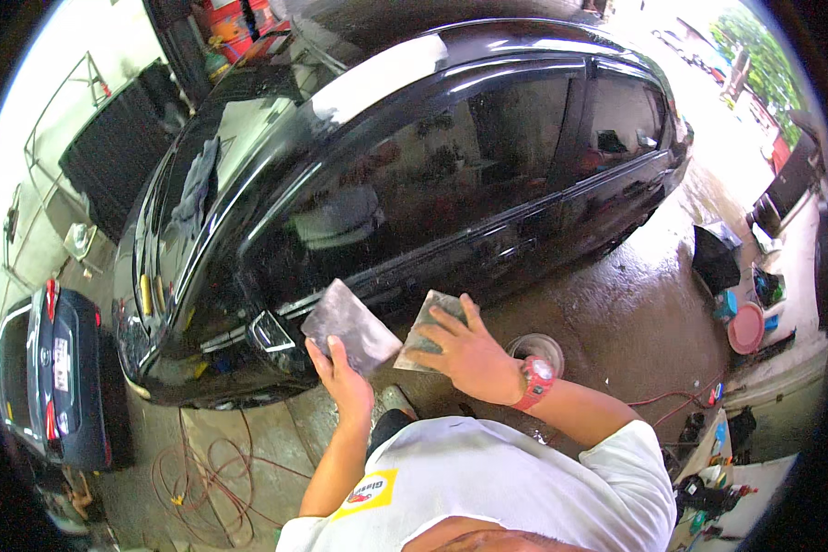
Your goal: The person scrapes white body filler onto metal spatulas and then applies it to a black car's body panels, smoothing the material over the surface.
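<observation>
My left hand (348, 386) holds a flat, grey rectangular sheet (355, 334) by its near edge, thumb on top; its material is unclear. A second grey sheet (448, 303) is under the spread fingers of my right hand (476, 359), which seems to grip it from above. The sheets' near corners almost meet. Just beyond them is the side of a black car (414, 241), its dark window (441, 165) beaded with fine drops or dust. A red wristwatch (538, 379) is on my right wrist.
A round bucket (548, 348) stands on the wet floor by my right wrist. Coiled hose (207, 483) lies at lower left. A grey-blue cloth (199, 183) rests on the windshield. Another dark car (62, 372) is at left; a pink basin (745, 328) is at right.
</observation>
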Available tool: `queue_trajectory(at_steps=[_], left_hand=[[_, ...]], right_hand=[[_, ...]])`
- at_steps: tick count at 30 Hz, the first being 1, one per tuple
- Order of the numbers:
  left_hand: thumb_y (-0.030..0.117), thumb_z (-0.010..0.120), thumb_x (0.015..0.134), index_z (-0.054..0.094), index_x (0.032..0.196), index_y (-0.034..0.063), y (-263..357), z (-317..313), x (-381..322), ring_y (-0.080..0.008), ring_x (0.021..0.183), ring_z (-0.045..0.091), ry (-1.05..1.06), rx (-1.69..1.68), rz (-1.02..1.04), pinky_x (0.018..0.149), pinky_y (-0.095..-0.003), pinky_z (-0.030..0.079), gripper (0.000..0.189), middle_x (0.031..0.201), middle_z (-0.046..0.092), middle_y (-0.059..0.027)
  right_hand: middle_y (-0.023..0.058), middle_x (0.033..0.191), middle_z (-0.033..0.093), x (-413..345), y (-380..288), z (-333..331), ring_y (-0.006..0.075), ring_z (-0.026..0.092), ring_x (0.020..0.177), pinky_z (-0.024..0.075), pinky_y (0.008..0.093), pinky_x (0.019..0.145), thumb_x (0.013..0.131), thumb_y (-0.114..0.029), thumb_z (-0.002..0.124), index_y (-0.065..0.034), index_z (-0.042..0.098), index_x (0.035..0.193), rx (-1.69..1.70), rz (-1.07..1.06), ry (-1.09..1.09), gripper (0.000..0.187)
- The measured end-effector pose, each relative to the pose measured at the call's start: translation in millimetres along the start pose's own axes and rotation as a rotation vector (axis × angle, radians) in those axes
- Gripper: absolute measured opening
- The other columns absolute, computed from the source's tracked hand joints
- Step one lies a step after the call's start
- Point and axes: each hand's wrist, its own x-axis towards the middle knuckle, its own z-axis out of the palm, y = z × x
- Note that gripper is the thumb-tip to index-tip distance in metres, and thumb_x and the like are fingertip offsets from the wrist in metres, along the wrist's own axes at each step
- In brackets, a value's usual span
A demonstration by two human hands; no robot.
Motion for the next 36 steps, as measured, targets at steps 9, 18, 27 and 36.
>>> queue_trajectory(at_steps=[9, 18, 27, 36], left_hand=[[0.013, 0.064, 0.105, 0.049, 0.149, 0.0059, -11.9, 24.4, -92.9, -0.0183, 0.122, 0.061, -0.189, -0.268, -0.322, 0.107, -0.0354, 0.049, 0.047, 0.137, 0.064, -0.0056], [0.014, 0.062, 0.105, 0.054, 0.144, 0.0071, -18.7, 17.4, -123.9, -0.0186, 0.119, 0.064, -0.081, -0.273, -0.271, 0.101, -0.0367, 0.052, 0.04, 0.133, 0.067, -0.0055], [0.024, 0.066, 0.105, 0.036, 0.161, 0.0006, 14.2, -8.0, -112.4, -0.0205, 0.135, 0.051, 0.099, -0.201, -0.006, 0.115, -0.0344, 0.04, 0.068, 0.156, 0.049, -0.0112], [0.011, 0.064, 0.102, 0.049, 0.152, 0.004, 32.5, -106.2, -120.5, -0.0221, 0.117, 0.069, -0.305, -0.154, -0.567, 0.1, -0.0408, 0.058, 0.052, 0.134, 0.068, -0.0094]], right_hand=[[0.0293, 0.157, 0.038, -85.4, 0.4, 32.9, 0.0518, 0.055, 0.134, 0.066, 0.0429, 0.081, 0.085, 0.007, 0.058, -0.0108, 0.049, 0.145, 0.266, 0.157, 0.153, 0.063], [0.0127, 0.145, 0.058, -105.5, 1.1, 24.2, 0.027, 0.064, 0.124, 0.0498, 0.04, 0.109, 0.098, 0.001, 0.056, -0.0031, 0.041, 0.151, 1.178, 0.214, 0.094, 0.056], [0.0069, 0.13, 0.072, -103.8, 10.9, 52.5, 0.0185, 0.067, 0.114, 0.0505, 0.0355, 0.105, 0.097, -0.006, 0.066, 0.0017, 0.063, 0.137, 1.421, 0.338, -0.169, 0.041], [0.0023, 0.121, 0.072, -61.2, 10.9, 106.7, 0.0127, 0.067, 0.111, 0.0523, 0.0315, 0.103, 0.092, -0.006, 0.079, -0.003, 0.06, 0.134, 2.062, 0.426, -0.134, 0.046]])
